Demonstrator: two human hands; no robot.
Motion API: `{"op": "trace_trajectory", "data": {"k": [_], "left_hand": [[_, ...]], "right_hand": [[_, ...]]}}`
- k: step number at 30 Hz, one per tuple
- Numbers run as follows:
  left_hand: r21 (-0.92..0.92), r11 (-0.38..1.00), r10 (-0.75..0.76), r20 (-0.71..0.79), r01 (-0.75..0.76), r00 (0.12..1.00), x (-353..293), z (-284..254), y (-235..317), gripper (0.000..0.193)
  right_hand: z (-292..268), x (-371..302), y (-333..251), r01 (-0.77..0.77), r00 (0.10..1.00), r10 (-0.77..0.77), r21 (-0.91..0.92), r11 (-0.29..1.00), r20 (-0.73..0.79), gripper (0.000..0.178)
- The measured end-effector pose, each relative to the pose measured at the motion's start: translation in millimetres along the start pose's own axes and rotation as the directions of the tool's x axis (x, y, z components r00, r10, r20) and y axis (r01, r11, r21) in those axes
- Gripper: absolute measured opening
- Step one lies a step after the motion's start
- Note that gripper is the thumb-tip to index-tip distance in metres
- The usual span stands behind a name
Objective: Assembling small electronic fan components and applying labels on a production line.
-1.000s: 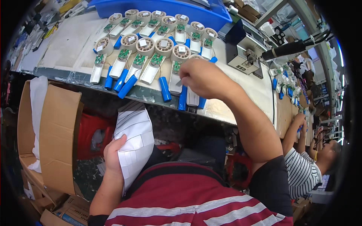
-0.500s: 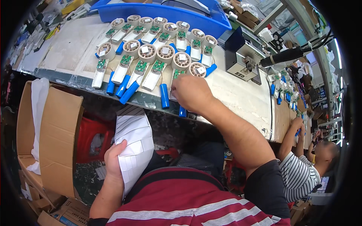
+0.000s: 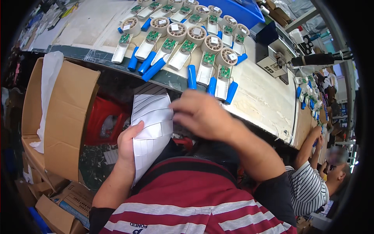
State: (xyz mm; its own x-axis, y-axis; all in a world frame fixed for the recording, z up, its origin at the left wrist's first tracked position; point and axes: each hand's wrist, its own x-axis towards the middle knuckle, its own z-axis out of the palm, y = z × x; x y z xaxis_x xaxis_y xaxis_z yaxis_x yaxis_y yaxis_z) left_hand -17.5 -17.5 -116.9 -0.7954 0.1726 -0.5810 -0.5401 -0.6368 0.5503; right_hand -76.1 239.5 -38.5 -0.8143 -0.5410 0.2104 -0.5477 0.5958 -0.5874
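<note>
Sheet, white [image 3: 151, 121], one, lined into strips and rectangles; held upright-tilted below the front edge of the worktable [image 3: 261, 98], above the person's lap; left hand [image 3: 128, 142], clamped on the sheet's left margin, thumb laid over the face; right hand [image 3: 203, 115], blurred, fingers bent, at the sheet's right edge; whether its fingertips are together or apart, or touch the paper, cannot be told.

Fan heads, round, cream [image 3: 212, 45], in two rows on the worktable, six in the near row, each of these six topped with a white square [image 3: 214, 40]; green circuit boards [image 3: 209, 58] set on white handle shells [image 3: 204, 74], below the heads; blue cylinders [image 3: 191, 77], beside the shells, some projecting past the table edge.

Blue bin [image 3: 249, 11], behind the rows; boxy instrument [image 3: 269, 66], right of them; cardboard box, open [image 3: 66, 121], at left; red stool [image 3: 102, 111], beside it; co-worker in a striped shirt [image 3: 307, 189], far right.
</note>
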Motion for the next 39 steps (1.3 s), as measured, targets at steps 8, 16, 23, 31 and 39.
{"op": "trace_trajectory", "data": {"k": [8, 16, 23, 31, 39], "left_hand": [[-0.219, 0.945, -0.171, 0.302, 0.243, 0.938, 2.2, 1.2, -1.0, 0.06], [-0.295, 0.921, -0.197, 0.213, 0.255, 0.957, 2.8, 4.4, -7.8, 0.058], [-0.261, 0.941, -0.162, 0.208, 0.214, 0.965, 2.0, -13.4, -5.2, 0.058], [-0.226, 0.969, -0.088, 0.072, 0.102, 0.994, 5.1, -14.0, -5.9, 0.055], [-0.221, 0.972, -0.077, 0.016, 0.079, 0.997, 5.2, -17.1, -3.9, 0.054]], "right_hand": [[48.0, -22.1, -13.4, 0.016, 0.999, -0.01, 0.178, 0.984, -0.036, 0.028], [47.9, -27.0, -13.6, 0.097, 0.986, -0.073, 0.158, 0.983, -0.15, 0.022], [-36.8, 53.7, 16.0, -0.292, 0.934, 0.286, 0.004, 0.956, -0.212, 0.01], [-47.0, 115.5, 53.5, -0.422, 0.874, 0.472, -0.302, 0.855, 0.116, 0.015], [-21.1, 118.7, 45.9, -0.399, 0.891, 0.454, -0.462, 0.792, 0.008, 0.02]]}}
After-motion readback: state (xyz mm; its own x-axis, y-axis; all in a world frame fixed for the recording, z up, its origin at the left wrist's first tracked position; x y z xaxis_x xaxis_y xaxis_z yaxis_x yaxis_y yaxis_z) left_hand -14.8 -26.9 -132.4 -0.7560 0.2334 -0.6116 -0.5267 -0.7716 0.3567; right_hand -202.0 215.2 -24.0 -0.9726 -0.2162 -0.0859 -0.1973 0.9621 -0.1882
